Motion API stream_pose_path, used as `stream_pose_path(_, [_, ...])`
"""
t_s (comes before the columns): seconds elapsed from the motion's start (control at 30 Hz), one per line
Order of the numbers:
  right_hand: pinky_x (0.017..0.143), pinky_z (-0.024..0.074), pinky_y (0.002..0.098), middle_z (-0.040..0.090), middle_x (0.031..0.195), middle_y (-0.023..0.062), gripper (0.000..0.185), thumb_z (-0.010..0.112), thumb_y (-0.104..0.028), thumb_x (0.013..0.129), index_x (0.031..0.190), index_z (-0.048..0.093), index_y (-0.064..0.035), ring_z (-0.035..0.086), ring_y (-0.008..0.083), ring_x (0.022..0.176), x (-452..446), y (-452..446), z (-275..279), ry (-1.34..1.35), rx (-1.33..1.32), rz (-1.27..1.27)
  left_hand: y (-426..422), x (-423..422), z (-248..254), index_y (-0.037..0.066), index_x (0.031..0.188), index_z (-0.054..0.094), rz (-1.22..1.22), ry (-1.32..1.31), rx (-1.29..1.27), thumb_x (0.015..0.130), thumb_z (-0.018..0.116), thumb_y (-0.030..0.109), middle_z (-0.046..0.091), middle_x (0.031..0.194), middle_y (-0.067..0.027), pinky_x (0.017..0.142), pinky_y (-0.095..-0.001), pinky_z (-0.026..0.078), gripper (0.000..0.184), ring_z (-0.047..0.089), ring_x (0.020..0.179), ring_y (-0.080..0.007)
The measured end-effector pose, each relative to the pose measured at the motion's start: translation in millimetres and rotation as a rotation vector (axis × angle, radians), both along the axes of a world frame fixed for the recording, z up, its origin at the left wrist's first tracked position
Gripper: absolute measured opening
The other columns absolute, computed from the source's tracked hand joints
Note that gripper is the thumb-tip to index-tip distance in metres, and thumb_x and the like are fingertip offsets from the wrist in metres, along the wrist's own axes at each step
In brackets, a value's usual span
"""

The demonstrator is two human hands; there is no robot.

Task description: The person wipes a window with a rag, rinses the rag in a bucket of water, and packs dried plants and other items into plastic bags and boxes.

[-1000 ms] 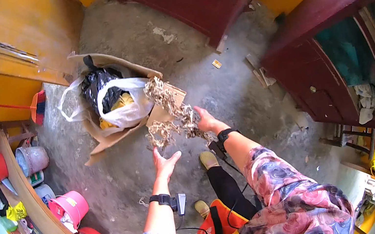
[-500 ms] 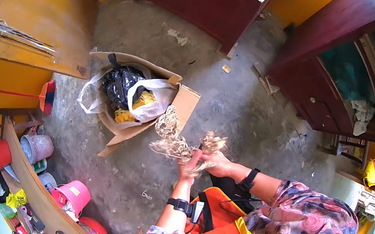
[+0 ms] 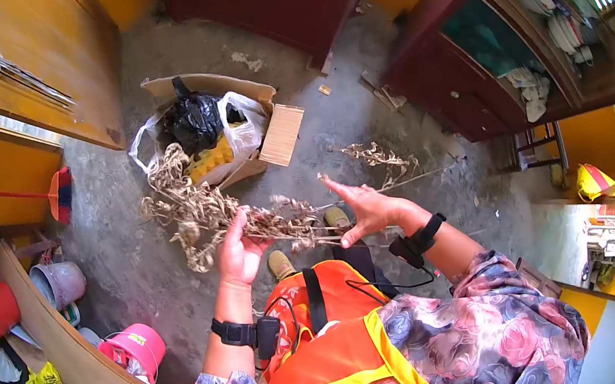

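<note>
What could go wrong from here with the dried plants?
1. The right hand looks open, its thumb apart from the other fingers, so the dried plants might slip on that side.
2. They look dry and curled, so pieces could break off and litter the floor.

A pink bucket (image 3: 140, 347) sits beside a wooden board (image 3: 66, 346), well apart from 2 maroon cabinets (image 3: 244, 7).

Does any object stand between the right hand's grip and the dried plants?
No, nothing visible does. The right hand's grip is open; the dried plants extend their stems close to its thumb, though I cannot tell whether they touch.
</note>
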State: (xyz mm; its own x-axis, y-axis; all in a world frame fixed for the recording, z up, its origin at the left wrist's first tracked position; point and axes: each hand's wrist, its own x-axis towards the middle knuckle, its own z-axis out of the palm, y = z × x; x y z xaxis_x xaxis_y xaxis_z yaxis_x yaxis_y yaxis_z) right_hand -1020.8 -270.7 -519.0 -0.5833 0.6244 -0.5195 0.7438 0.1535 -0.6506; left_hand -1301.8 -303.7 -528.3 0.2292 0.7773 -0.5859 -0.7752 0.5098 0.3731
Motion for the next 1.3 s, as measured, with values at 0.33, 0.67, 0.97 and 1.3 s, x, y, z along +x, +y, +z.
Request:
stream_pose_path(0.33, [0.064, 0.0462, 0.0454, 0.060, 0.073, 0.0174, 0.021, 0.050, -0.027, 0.081, 0.084, 0.055, -0.0070, 0.059, 0.0352, 0.073, -78, -55, 21, -0.152, 0.189, -0.146, -24, -59, 24, 0.009, 0.104, 0.054, -0.134, 0.025, 0.163, 0.082, 0.059, 0.022, 0.059, 0.103, -0.0113, 0.082, -0.0436, 0.046, 0.026, 0.057, 0.094, -0.0256])
stream_pose_path(0.67, [0.060, 0.0468, 0.0419, 0.061, 0.071, 0.0122, 0.015, 0.058, -0.025, 0.075, 0.082, 0.056, -0.0114, 0.060, 0.0311, 0.068, -80, -17, 71, 0.059, 0.567, -0.078, -19, 2, 82, 0.012, 0.113, 0.051, -0.511, 2.110, 1.105, 0.075, 0.057, 0.042, 0.057, 0.104, -0.0094, 0.103, -0.0535, 0.013, 0.049, 0.047, 0.109, -0.0270])
stream_pose_path(0.97, [0.059, 0.0457, 0.0363, 0.059, 0.066, 0.0121, 0.050, 0.074, -0.047, 0.058, 0.076, 0.055, -0.0052, 0.059, 0.0281, 0.064, -63, 45, 113, 0.282, 0.442, -0.293, 34, 29, 94, 0.008, 0.085, 0.057, -0.234, 1.861, 0.928, 0.079, 0.053, 0.043, 0.058, 0.074, -0.0101, 0.067, -0.0405, 0.041, 0.036, 0.055, 0.073, -0.0310])
stream_pose_path(1.3, [0.050, 0.0405, 0.0270, 0.052, 0.058, 0.0020, 0.041, 0.077, -0.033, 0.062, 0.066, 0.048, -0.0042, 0.048, 0.0079, 0.056, -64, 72, 76, 0.651, 0.297, -0.638, 64, 62, 78, 0.005, 0.101, 0.047, -0.134, 1.130, 0.726, 0.080, 0.064, 0.020, 0.053, 0.089, 0.0007, 0.071, -0.0234, 0.042, 0.031, 0.049, 0.081, -0.0078])
